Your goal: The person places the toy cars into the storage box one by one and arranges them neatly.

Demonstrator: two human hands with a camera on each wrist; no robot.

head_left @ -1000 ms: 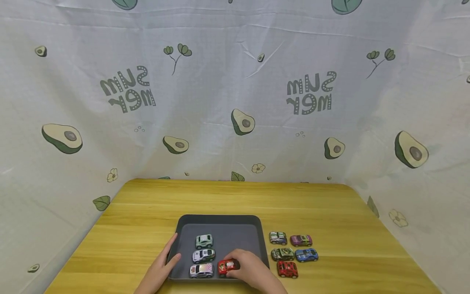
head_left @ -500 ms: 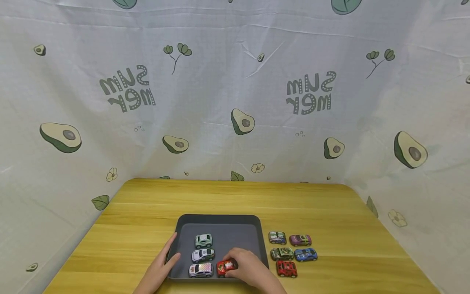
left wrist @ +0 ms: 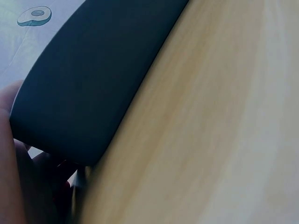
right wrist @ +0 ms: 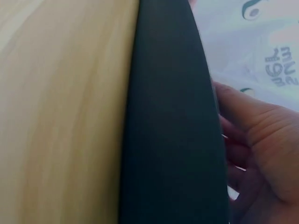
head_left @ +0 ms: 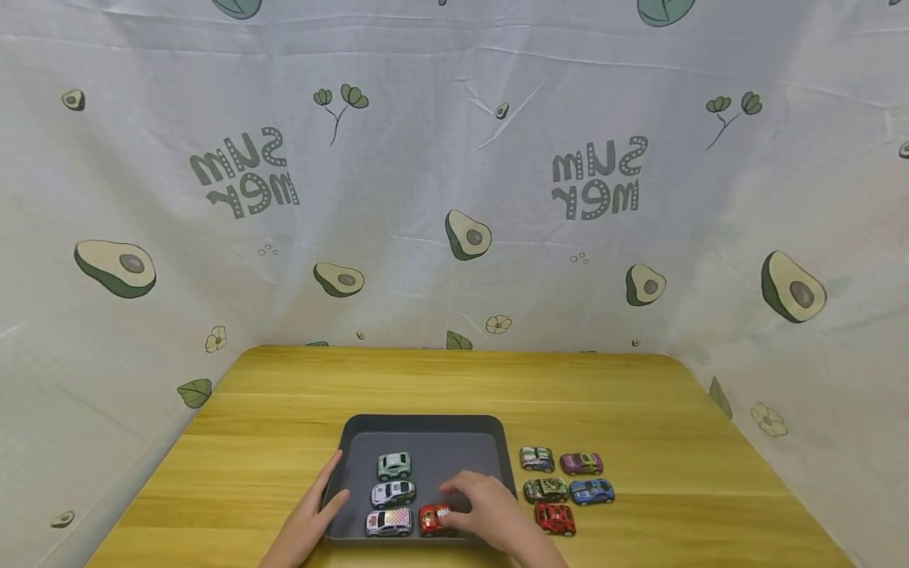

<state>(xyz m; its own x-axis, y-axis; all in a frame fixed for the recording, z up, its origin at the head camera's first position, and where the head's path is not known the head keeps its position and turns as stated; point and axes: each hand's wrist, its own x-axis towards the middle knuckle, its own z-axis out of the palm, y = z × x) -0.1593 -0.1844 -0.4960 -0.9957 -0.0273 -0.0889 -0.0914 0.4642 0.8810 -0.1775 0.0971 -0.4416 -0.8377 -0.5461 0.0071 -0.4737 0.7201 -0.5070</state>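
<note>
A dark grey tray (head_left: pixel 426 424) lies on the table. My left hand (head_left: pixel 307 519) holds its left side near the front corner, thumb over the rim and fingers outside. Inside the tray, at front right, is a red toy car (head_left: pixel 430 521). Over that car is my right hand (head_left: pixel 491 513), its fingers raised and thumb apart from them; the thumb tip is close to the car, and touch cannot be told. Left of it stand a white-and-pink toy car (head_left: pixel 389 522), a white toy car (head_left: pixel 394 494) and a pale green toy car (head_left: pixel 394 465) in a column.
Right of the tray, on the wooden table (head_left: pixel 284 426), stand several toy cars: green-and-white (head_left: pixel 536 459), purple (head_left: pixel 581 463), camouflage (head_left: pixel 546 490), blue (head_left: pixel 592 491) and red-and-black (head_left: pixel 555 519). A printed curtain (head_left: pixel 398 181) encloses the table's back and sides.
My right hand has let go of the red car: its fingers have spread and lifted, and the hand has shifted slightly right. The left hand keeps its place at the tray.
</note>
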